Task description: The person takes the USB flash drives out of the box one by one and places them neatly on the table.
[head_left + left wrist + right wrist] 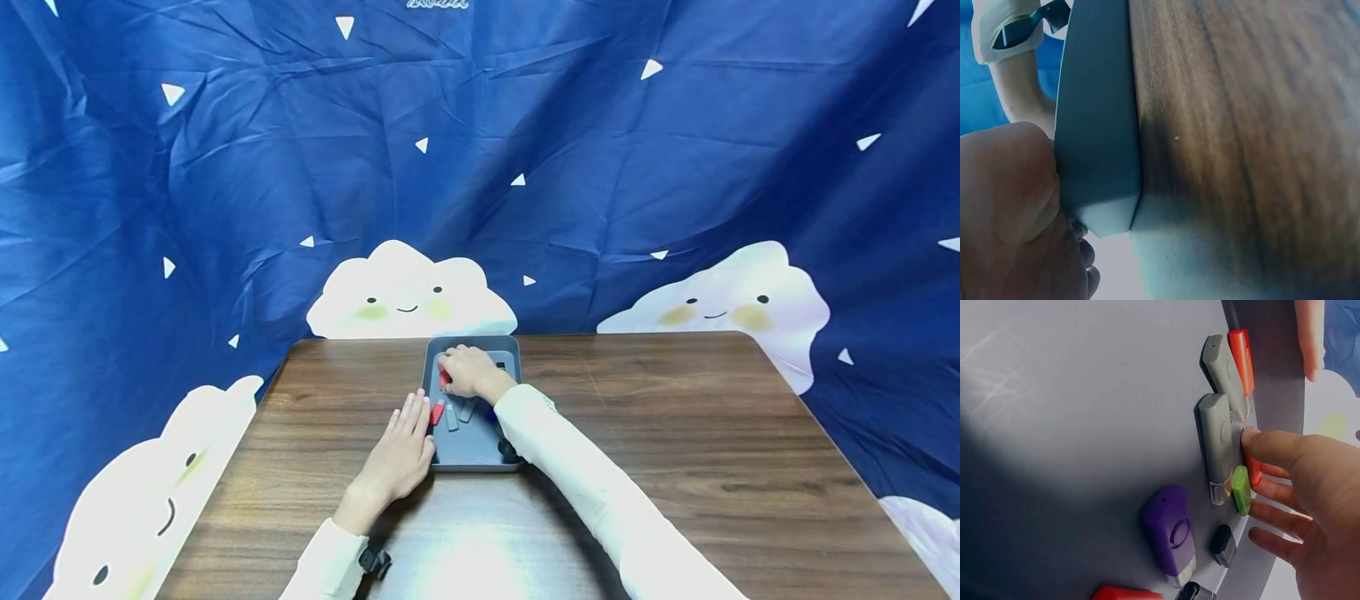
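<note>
My left hand (401,450) rests along the left side of a shallow grey tray (474,468), its fingers straight. In the left wrist view that palm lies against the tray's outer wall (1097,125). Inside the tray, at its far left, my right hand (471,372) pinches a red USB flash drive (1255,469) between thumb and fingers. Close beside the fingertips are a green flash drive (1241,490) and a grey one (1215,434) with a clear end. Another grey drive (1222,372) lies against a second red drive (1242,359) along the left wall.
A purple flash drive (1169,528), a small black one (1224,545) and another red piece (1125,594) lie in the tray too. Brown wood-grain table (675,433) surrounds the tray. Behind it hangs a blue curtain (570,108) with clouds.
</note>
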### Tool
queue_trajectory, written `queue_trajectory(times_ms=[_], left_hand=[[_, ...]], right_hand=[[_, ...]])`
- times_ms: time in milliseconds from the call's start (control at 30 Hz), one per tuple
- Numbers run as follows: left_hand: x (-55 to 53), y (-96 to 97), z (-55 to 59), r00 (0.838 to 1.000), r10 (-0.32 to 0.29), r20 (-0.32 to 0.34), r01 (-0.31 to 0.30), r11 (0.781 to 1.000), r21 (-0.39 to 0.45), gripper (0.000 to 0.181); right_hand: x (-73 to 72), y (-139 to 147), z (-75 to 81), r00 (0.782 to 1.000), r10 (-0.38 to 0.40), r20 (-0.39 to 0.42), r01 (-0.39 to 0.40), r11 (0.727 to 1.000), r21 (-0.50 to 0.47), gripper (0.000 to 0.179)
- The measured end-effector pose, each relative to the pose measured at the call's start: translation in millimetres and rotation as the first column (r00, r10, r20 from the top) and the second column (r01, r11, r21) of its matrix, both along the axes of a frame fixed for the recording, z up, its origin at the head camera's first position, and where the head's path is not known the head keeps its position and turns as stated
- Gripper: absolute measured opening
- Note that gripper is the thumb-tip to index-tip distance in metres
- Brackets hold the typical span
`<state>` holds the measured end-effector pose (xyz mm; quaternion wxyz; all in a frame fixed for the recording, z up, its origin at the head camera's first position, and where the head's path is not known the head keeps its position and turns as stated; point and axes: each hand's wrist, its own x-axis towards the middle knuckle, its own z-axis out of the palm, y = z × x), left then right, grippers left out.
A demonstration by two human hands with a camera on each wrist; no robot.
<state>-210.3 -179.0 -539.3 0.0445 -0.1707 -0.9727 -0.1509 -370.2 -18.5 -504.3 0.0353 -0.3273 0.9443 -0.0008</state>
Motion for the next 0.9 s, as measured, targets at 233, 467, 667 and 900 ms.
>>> queue_trajectory(times_ms=[233,467,667,900], left_hand=[[-0.4,-1.2,-0.8,1.0,0.005,0.002,-0.005,1.0,-0.013,0.063],[2.2,1.4,7.5,1.0,-0.003,0.023,0.002,0.999,0.049,0.062],[1.6,0.5,3.0,1.0,0.002,0.024,-0.002,1.0,0.008,0.063],[2.8,1.9,7.9,0.999,0.006,0.039,-0.007,1.0,0.024,0.062]], right_hand=[[2.1,1,1.5,0.999,0.021,-0.041,-0.021,1.0,0.012,0.055],[3.2,1,3.5,0.995,0.041,-0.094,-0.037,0.998,0.048,0.061],[4.0,2,4.8,0.995,0.045,-0.087,-0.043,0.999,0.024,0.061],[3.8,3,7.1,0.993,0.056,-0.1,-0.055,0.998,0.009,0.063]])
